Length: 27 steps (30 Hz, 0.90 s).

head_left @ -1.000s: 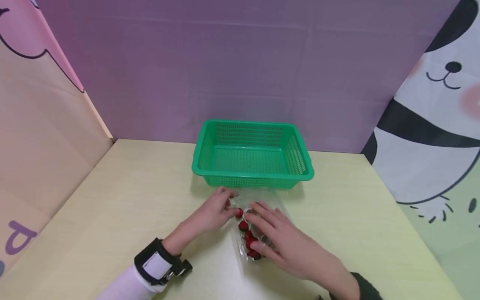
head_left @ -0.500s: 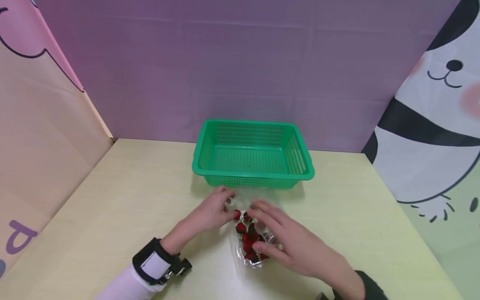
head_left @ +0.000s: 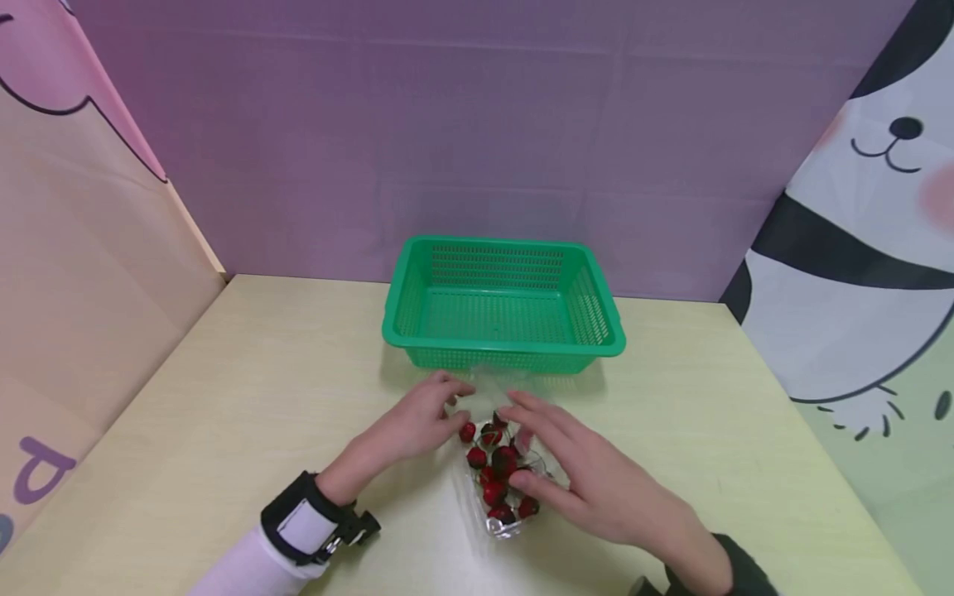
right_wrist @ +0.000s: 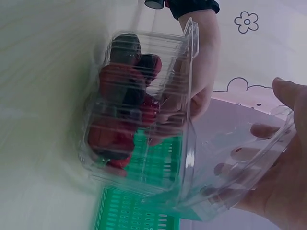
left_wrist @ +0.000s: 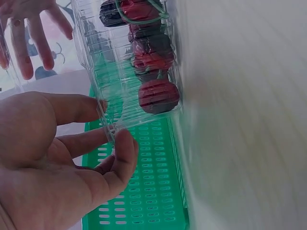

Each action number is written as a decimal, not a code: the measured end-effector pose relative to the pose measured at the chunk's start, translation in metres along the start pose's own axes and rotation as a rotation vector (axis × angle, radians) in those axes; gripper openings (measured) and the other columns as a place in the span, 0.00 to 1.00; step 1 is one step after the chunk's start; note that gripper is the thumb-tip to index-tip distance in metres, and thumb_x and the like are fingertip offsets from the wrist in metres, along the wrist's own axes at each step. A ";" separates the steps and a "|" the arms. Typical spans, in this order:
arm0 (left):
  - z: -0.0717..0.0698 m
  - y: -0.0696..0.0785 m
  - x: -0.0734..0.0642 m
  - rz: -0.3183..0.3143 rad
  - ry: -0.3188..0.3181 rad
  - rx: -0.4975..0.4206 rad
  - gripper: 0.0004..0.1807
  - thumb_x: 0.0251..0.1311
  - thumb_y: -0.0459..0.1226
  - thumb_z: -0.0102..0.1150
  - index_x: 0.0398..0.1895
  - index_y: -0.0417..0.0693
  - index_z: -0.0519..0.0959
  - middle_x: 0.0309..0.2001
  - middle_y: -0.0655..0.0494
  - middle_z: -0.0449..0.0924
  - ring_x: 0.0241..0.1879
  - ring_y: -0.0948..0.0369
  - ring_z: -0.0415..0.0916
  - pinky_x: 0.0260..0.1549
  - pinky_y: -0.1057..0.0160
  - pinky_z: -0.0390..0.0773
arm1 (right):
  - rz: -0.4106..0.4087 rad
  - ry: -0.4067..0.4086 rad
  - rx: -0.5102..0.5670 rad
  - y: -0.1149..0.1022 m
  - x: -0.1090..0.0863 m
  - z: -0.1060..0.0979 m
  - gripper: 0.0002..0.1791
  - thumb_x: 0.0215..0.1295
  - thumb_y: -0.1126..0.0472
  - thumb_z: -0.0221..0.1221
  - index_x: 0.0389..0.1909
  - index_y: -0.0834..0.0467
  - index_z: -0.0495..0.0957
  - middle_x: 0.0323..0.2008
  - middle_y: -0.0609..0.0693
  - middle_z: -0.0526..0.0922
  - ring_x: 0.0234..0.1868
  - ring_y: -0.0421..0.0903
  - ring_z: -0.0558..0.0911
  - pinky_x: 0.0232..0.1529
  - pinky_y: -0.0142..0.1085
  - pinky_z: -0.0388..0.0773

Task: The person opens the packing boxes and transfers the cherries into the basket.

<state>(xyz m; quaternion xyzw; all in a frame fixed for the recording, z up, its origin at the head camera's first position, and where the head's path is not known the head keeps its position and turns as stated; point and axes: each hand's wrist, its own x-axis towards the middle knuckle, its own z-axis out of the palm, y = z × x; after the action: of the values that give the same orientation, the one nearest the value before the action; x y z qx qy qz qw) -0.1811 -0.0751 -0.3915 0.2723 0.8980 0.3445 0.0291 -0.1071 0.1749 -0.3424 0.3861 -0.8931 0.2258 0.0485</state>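
Observation:
A clear plastic clamshell box full of red and dark cherries sits on the table, its clear lid raised. My left hand holds the box's far left corner, with the thumb and curled fingers around the rim in the left wrist view. Over the box's right side, my right hand has its fingers extended and lies against the lid. Several fingertips show through the lid plastic in the right wrist view. The lid's exact edges are hard to see in the head view.
Just beyond the box stands a green perforated basket with no contents visible. A pale wooden table lies under everything. Behind it hangs a purple backdrop, with printed cartoon sheets at both sides.
The lid has lifted away from the box and more cherries show. My right hand has shifted slightly right with its fingers against the lid. My left hand has stayed at the corner.

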 end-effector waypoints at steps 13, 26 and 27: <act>-0.005 0.000 -0.002 -0.008 -0.053 -0.026 0.26 0.63 0.37 0.62 0.63 0.37 0.74 0.54 0.49 0.70 0.52 0.53 0.72 0.47 0.61 0.73 | 0.106 0.110 0.007 -0.001 -0.003 -0.012 0.36 0.70 0.45 0.58 0.74 0.48 0.57 0.72 0.42 0.55 0.71 0.45 0.61 0.60 0.44 0.68; -0.010 -0.002 -0.004 -0.021 -0.083 0.004 0.33 0.57 0.34 0.67 0.66 0.36 0.70 0.57 0.46 0.68 0.54 0.52 0.70 0.46 0.63 0.74 | 0.114 0.252 0.049 0.006 -0.008 -0.023 0.26 0.73 0.61 0.52 0.70 0.58 0.62 0.65 0.46 0.67 0.63 0.48 0.72 0.48 0.42 0.77; -0.011 -0.002 -0.004 -0.027 -0.081 0.000 0.32 0.58 0.34 0.67 0.66 0.36 0.70 0.57 0.47 0.68 0.54 0.52 0.70 0.46 0.63 0.74 | 0.128 0.258 0.064 0.006 -0.009 -0.024 0.26 0.72 0.62 0.52 0.69 0.58 0.62 0.64 0.46 0.68 0.62 0.48 0.73 0.47 0.41 0.78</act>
<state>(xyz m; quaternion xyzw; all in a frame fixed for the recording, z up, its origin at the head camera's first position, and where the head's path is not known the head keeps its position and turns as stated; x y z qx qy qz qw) -0.1812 -0.0850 -0.3852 0.2737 0.8997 0.3327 0.0700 -0.1077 0.1951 -0.3251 0.2976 -0.8945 0.3045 0.1363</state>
